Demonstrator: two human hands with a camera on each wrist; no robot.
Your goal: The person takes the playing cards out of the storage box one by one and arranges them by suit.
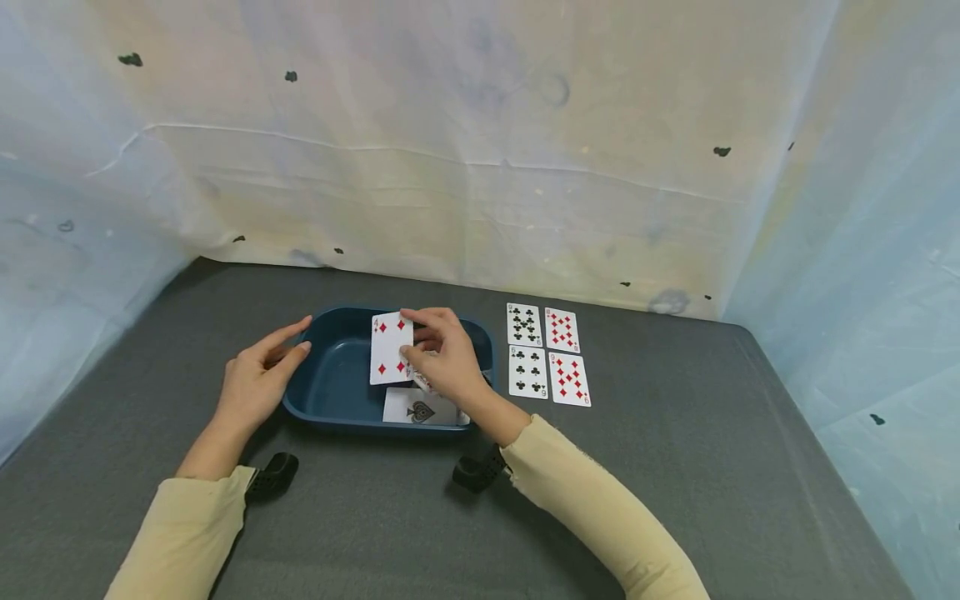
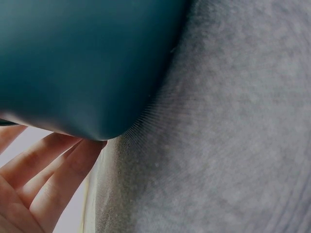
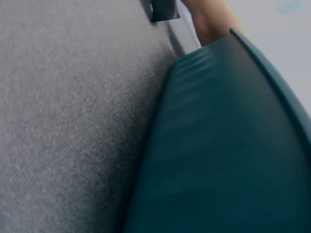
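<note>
The right hand (image 1: 442, 354) pinched a four-of-diamonds playing card (image 1: 391, 347) upright over the dark blue plastic tub (image 1: 330, 392), its long axis vertical, face toward the person. The left hand (image 1: 258, 375), fingers straight, rested against the tub's left rim.

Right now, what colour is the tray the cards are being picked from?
Dark teal blue; the tray shows best in the head view.
</note>
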